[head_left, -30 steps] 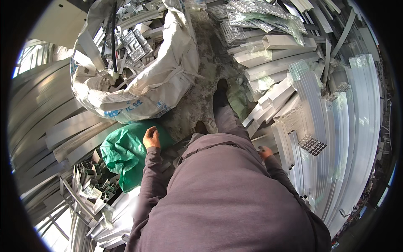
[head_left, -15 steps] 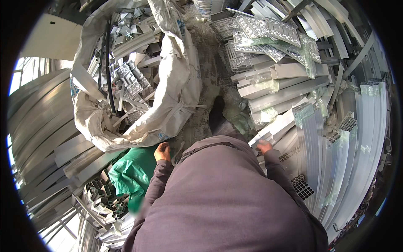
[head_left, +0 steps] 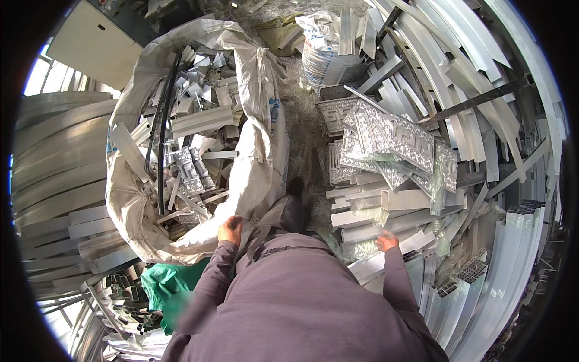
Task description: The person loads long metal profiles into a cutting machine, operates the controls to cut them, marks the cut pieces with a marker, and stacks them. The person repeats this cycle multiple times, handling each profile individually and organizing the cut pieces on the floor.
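Note:
My left hand (head_left: 230, 230) hangs with its fingers curled in, beside the near rim of a large white woven sack (head_left: 256, 151). Whether it touches the sack I cannot tell; nothing shows in it. The sack is full of aluminium offcuts (head_left: 208, 120), with a bent black strip (head_left: 160, 139) across them. On the other side, my right hand (head_left: 387, 241) is loosely closed, with nothing visible in it. It hangs over stacked silver profiles (head_left: 392, 223), partly wrapped in clear film.
Embossed silver panels (head_left: 392, 139) lie on the right-hand pile. A smaller white sack (head_left: 325, 51) stands at the far end of the narrow floor path (head_left: 304, 130). Long profiles (head_left: 60, 163) line the left; a green sheet (head_left: 163, 283) lies behind the large sack.
I have moved forward along the path, so the sack and piles sit lower in view. Both arms have swung slightly, and the far white sack has come more into view.

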The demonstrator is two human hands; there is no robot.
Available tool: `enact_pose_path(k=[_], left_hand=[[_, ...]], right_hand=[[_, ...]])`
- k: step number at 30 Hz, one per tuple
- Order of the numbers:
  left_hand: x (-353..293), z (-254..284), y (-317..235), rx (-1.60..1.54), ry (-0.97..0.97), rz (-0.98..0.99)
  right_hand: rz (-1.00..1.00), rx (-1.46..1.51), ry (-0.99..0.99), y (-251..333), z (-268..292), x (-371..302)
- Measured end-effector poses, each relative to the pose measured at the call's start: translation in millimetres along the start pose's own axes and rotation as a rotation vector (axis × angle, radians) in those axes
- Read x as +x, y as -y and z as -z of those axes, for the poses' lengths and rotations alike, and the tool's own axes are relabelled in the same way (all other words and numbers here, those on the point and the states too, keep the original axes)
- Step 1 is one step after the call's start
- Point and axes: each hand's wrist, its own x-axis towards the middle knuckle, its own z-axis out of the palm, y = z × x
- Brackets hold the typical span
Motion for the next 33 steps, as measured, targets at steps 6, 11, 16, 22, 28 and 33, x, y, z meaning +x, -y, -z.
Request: enact_pose_path(k=[6,11,16,22,28,33], left_hand=[[123.1,-33.8,-48.2,-0.068,-0.020,-0.011],[210.6,-40.3,-98.2,-0.108,-0.055,0.018],[269.2,-33.7,-127.9,-0.208,-0.124,-0.028],[322.8,-33.8,-119.8,-0.323,-0.193,0.095],[416.6,-46.9,-159.1,-0.466,-0.236,0.207],[551.4,-39.3,-284.8,-0.343,-0.280,0.055]], right_hand=[[-0.054,-0.079,-0.023,55.5,-33.5,16.7],[-0.026,-0.288,0.126,157.0,-90.3,37.6],[0.221,-0.631,0.167,268.8,-178.9,65.6],[0.551,-0.833,0.199,444.3,-334.4,99.2],[0.768,-1.118,0.187,650.7,-464.1,150.5],[0.935,-1.092,-0.044,842.9,-557.1,271.0]])
